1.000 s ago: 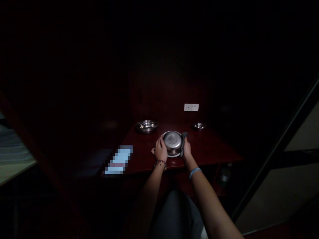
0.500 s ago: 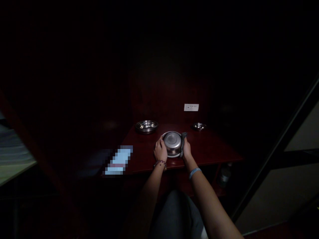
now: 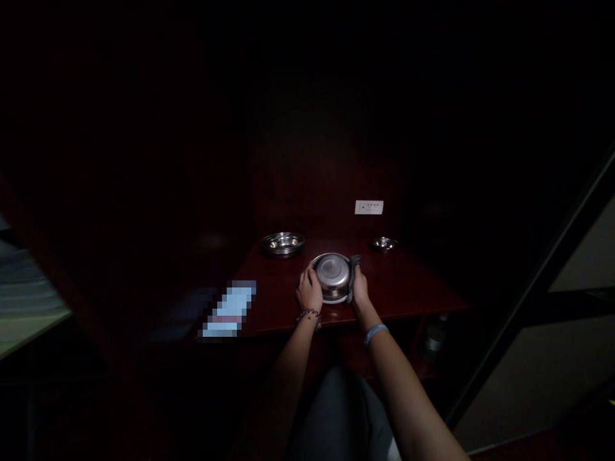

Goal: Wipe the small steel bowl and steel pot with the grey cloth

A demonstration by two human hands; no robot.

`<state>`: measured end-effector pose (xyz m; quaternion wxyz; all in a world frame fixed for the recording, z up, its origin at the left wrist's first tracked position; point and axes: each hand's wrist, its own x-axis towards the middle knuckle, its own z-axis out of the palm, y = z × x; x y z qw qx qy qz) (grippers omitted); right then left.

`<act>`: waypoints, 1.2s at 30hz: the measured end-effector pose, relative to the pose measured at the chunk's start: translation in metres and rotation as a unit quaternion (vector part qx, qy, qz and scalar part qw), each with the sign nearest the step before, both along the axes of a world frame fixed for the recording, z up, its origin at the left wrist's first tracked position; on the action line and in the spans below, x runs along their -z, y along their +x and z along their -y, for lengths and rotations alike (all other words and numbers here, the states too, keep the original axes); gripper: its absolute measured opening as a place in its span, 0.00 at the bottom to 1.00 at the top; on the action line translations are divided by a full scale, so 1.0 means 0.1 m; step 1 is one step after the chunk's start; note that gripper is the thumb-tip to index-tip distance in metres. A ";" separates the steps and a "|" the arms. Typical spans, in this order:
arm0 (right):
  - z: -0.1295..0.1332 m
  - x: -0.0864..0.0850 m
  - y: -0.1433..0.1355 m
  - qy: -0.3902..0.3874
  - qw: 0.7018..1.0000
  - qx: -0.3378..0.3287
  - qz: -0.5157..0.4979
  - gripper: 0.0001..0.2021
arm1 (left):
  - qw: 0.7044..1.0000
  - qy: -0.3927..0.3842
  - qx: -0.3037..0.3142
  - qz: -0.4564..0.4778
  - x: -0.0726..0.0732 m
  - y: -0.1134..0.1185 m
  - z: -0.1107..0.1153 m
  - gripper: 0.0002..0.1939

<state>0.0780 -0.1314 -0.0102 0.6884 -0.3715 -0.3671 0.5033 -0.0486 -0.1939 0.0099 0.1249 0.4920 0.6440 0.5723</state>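
Note:
A shiny metal bowl (image 3: 333, 271) is held bottom-up, its flat base toward me, above the front part of the dark red desk (image 3: 273, 301). My left hand (image 3: 310, 289) grips its left rim, fingers curled along the side. On the opposite side, my right hand (image 3: 359, 286) is closed on a dark grey cloth (image 3: 353, 275) pressed against the bowl's right edge. The bowl's inside faces away and is hidden, as are some of the right fingertips.
Shallow metal bowls (image 3: 283, 243), seemingly stacked, sit at the desk's back left. A smaller metal bowl (image 3: 384, 244) is at the back right, below a white wall socket (image 3: 369, 207). Beneath the desk's right end stands a bottle (image 3: 433, 340). A pixelated bright patch (image 3: 230, 310) lies at left.

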 end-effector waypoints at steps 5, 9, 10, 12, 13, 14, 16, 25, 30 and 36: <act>0.00 0.00 0.00 0.001 1.000 0.000 0.001 0.25 | 1.000 0.018 0.005 0.009 0.01 0.00 0.00 0.25; -0.02 0.01 0.00 0.009 1.000 0.000 0.007 0.25 | 1.000 0.027 0.007 0.012 0.02 0.00 -0.01 0.25; -0.02 0.02 0.00 0.011 1.000 0.002 0.008 0.26 | 0.999 0.031 0.007 0.012 0.02 0.00 -0.01 0.25; -0.04 0.03 0.00 0.013 1.000 0.003 0.011 0.26 | 0.999 0.036 0.006 0.011 0.03 -0.01 -0.02 0.25; -0.04 0.04 0.01 0.011 1.000 0.002 0.012 0.27 | 0.999 0.038 0.006 0.010 0.03 -0.01 -0.02 0.24; -0.05 0.04 0.01 0.008 1.000 0.001 0.013 0.27 | 0.999 0.039 0.006 0.009 0.04 -0.01 -0.03 0.24; -0.07 0.06 0.01 0.002 1.000 -0.002 0.013 0.27 | 0.999 0.043 0.007 0.012 0.05 -0.01 -0.03 0.25; -0.06 0.04 0.01 0.006 1.000 0.012 0.017 0.27 | 0.996 0.074 0.024 0.040 0.09 -0.01 -0.07 0.25; -0.04 0.02 0.01 0.004 1.000 0.011 0.019 0.27 | 0.994 0.084 0.031 0.066 0.11 -0.01 -0.10 0.24; -0.04 0.04 0.01 0.012 1.000 0.007 0.013 0.27 | 0.993 0.087 0.032 0.073 0.12 -0.01 -0.10 0.24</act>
